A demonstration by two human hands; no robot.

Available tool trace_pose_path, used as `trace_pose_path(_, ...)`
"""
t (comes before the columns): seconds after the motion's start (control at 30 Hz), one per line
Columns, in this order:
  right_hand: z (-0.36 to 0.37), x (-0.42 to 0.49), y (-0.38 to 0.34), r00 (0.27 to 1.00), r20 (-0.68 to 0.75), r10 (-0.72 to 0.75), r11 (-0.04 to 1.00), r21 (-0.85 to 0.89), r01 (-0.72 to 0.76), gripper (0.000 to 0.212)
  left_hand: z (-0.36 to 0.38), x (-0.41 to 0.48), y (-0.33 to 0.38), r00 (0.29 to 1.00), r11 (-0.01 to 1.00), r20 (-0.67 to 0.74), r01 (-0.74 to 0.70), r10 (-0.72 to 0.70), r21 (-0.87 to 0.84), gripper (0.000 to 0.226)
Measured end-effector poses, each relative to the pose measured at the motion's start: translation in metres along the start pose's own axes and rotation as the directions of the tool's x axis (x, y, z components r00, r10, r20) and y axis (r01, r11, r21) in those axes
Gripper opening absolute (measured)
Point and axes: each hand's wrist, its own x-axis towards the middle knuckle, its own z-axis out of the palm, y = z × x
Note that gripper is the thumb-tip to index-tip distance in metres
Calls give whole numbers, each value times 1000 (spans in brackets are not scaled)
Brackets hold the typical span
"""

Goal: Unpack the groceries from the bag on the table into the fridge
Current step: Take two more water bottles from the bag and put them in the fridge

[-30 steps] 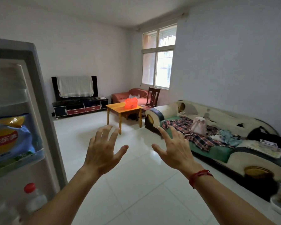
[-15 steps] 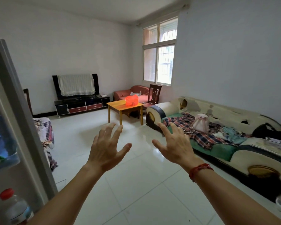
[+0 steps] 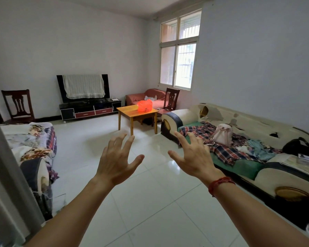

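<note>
Hands, left hand and right hand, reach forward, fingers spread.

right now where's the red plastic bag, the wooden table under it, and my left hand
red plastic bag (image 3: 144, 106): head view, middle of its front side
wooden table (image 3: 127, 110): head view, bare left part of the tabletop
left hand (image 3: 116, 164): head view, back of the hand
</note>
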Motion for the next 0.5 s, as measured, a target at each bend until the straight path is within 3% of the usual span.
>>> trace_pose_path(0.27, 62, 85, 6, 1000, 22, -4, 1000, 5, 4, 73, 68, 65, -52, 999, 1000, 32, 16, -16, 3, 78)
trace_pose_path(0.5, 114, 214, 6, 1000, 29, 0, 999, -41, 1, 72, 142, 161, -123, 998, 1000, 58, 27, -27, 0, 79)
